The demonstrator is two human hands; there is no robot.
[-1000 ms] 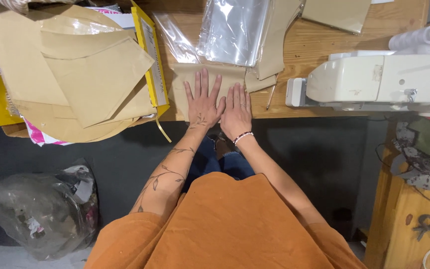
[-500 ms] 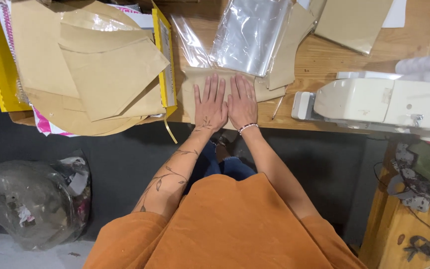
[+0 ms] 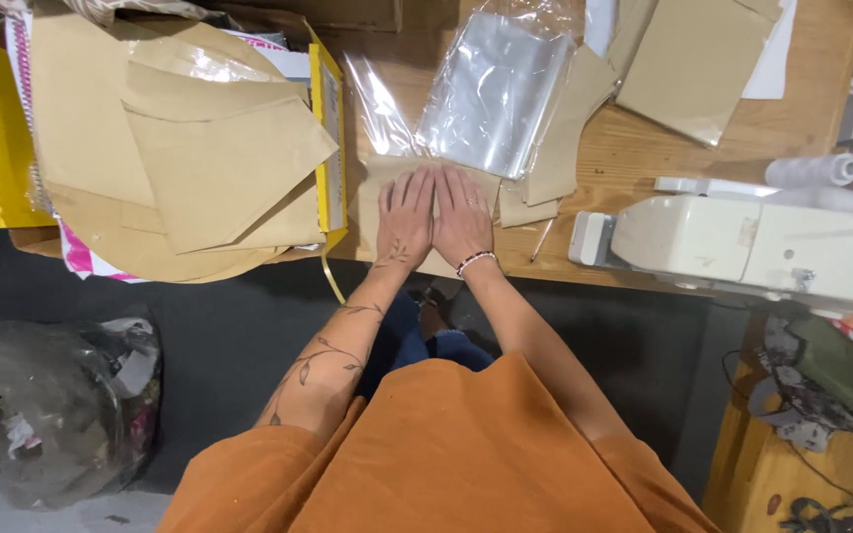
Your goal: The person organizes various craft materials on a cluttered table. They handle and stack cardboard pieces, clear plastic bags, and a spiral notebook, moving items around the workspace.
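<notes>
Left hand (image 3: 406,219): flat, palm down, fingers extended, pressing on brown paper piece (image 3: 379,188); nothing grasped.
Right hand (image 3: 463,217): flat, open, beside the left, thumbs touching; beaded bracelet (image 3: 476,262) at wrist.
Brown paper piece: near table edge (image 3: 604,271), under both hands.
Clear plastic bags (image 3: 494,94): just beyond fingertips.
Yellow box (image 3: 331,128): left, heaped with brown paper.
Sewing machine (image 3: 762,247): right.
</notes>
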